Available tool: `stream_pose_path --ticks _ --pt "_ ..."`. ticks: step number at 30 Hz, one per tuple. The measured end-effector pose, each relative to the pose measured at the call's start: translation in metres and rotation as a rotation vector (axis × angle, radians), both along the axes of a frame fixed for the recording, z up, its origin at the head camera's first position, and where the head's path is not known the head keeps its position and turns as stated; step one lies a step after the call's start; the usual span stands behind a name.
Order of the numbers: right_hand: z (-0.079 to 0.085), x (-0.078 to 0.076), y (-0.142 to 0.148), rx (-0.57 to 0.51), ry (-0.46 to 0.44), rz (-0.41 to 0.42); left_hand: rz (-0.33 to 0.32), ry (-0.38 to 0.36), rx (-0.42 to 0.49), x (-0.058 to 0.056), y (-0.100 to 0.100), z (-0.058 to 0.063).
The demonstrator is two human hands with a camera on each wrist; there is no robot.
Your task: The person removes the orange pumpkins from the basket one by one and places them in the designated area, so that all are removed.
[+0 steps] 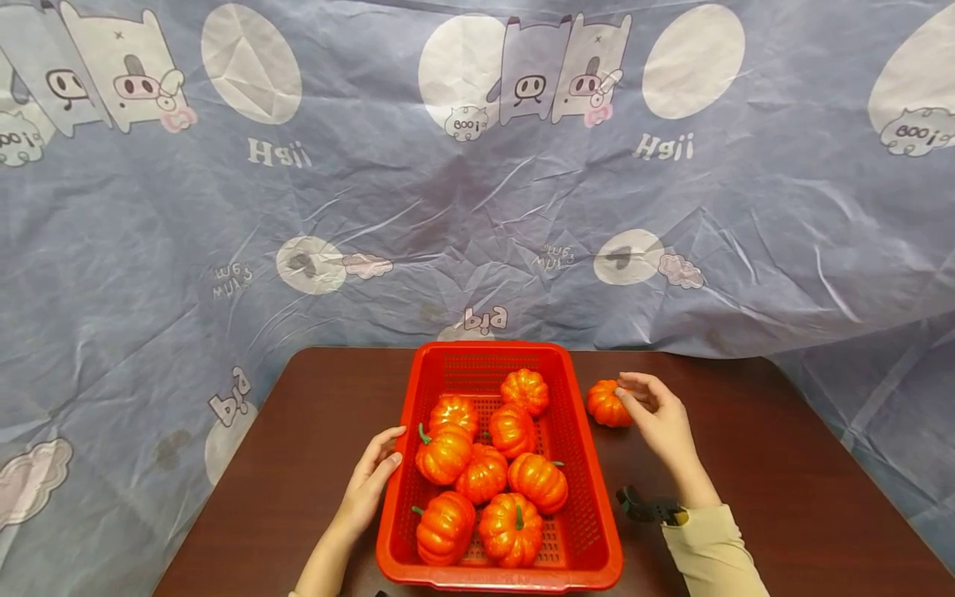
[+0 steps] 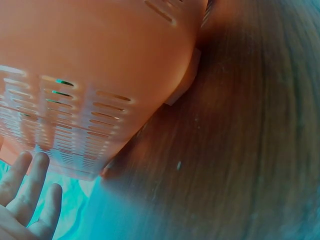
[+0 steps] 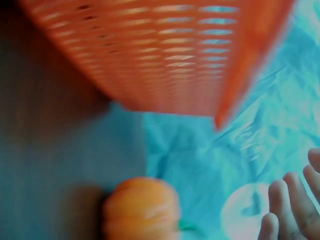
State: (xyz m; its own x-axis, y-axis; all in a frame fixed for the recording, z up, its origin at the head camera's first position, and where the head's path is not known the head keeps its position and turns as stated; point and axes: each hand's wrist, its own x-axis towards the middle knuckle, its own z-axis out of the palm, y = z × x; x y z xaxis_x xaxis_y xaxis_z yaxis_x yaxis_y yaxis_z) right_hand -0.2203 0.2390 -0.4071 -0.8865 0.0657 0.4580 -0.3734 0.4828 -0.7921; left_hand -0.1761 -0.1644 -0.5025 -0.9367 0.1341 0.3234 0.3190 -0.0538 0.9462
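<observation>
Orange pumpkin (image 1: 605,404), ribbed, beside red basket (image 1: 500,578) (eight pumpkins (image 1: 482,475) inside)

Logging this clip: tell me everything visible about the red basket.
The red basket, apparently plastic, is rectangular with rounded corners, a smooth rim, and slotted walls and floor. It stands upright on the dark brown table, its long sides running front to back. Eight orange pumpkins lie inside. The left hand is at its left rim, seemingly touching it.
</observation>
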Motion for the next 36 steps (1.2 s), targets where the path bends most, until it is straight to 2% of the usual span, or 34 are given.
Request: stream_pose_path --ticks 3,6,13,20,29,36 --pt "0.02 -0.001 -0.006 0.005 0.002 0.049 0.006 -0.006 0.001 0.0 0.0 0.0" --pt "0.032 -0.004 -0.012 -0.003 -0.001 0.095 0.002 -0.012 0.005 0.0 0.001 -0.001" --pt "0.042 -0.02 -0.029 -0.023 -0.022 0.192 -0.003 -0.02 0.011 0.0 0.001 -0.001" --pt "0.056 -0.021 -0.063 -0.086 -0.043 0.324 -0.014 -0.008 0.019 0.0 0.001 -0.001" --pt "0.052 -0.022 -0.11 -0.208 -0.115 0.469 -0.005 -0.032 0.032 0.001 0.002 -0.003" --pt "0.041 -0.022 -0.137 -0.288 -0.255 0.548 0.01 -0.02 0.027 0.001 0.002 -0.003"
